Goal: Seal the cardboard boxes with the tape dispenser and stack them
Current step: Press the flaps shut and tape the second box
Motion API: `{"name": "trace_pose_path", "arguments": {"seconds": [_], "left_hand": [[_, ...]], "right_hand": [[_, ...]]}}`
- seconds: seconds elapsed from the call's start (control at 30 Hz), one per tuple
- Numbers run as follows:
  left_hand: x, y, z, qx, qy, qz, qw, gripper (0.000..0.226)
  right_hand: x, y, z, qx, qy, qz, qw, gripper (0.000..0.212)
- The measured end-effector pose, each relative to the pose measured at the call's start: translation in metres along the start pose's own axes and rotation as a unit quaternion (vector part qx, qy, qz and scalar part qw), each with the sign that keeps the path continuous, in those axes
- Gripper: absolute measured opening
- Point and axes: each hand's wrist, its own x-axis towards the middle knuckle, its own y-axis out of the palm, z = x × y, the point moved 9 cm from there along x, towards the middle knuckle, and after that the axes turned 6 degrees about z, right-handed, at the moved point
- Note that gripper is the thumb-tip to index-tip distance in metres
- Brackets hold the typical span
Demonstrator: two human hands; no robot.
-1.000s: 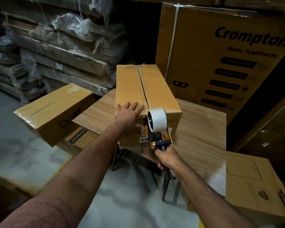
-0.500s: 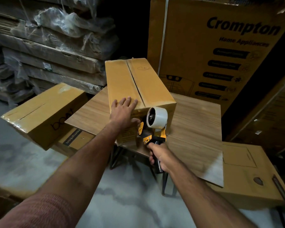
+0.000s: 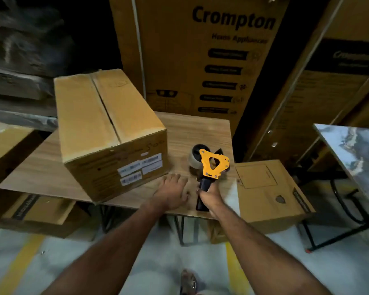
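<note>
A long cardboard box [image 3: 107, 133] lies on the wooden table [image 3: 192, 133], its top flaps meeting along a dark centre seam and white labels on its near end. To its right, my right hand [image 3: 211, 198] grips the dark handle of the yellow tape dispenser [image 3: 212, 165], which lies on its side on the table with its tape roll toward the box. My left hand [image 3: 173, 191] rests flat on the table between the box and the dispenser, fingers spread, holding nothing.
A tall Crompton carton [image 3: 202, 60] stands behind the table. Another box [image 3: 268, 192] sits low at the right, and more boxes [image 3: 6, 150] at the left. A marble-patterned table [image 3: 356, 152] is at the far right. My foot [image 3: 189, 282] is on the grey floor below.
My left hand has come off the box's near end and down onto the table. My right hand has carried the dispenser away from the box to the right and laid it on the table.
</note>
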Motion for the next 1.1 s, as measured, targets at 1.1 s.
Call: {"name": "trace_pose_path", "arguments": {"seconds": [1.1], "left_hand": [[-0.107,-0.146,0.195,0.023,-0.272,-0.271,0.923,0.067]], "right_hand": [[-0.047,0.175,0.259,-0.397,-0.623,0.015,0.674,0.043]]}}
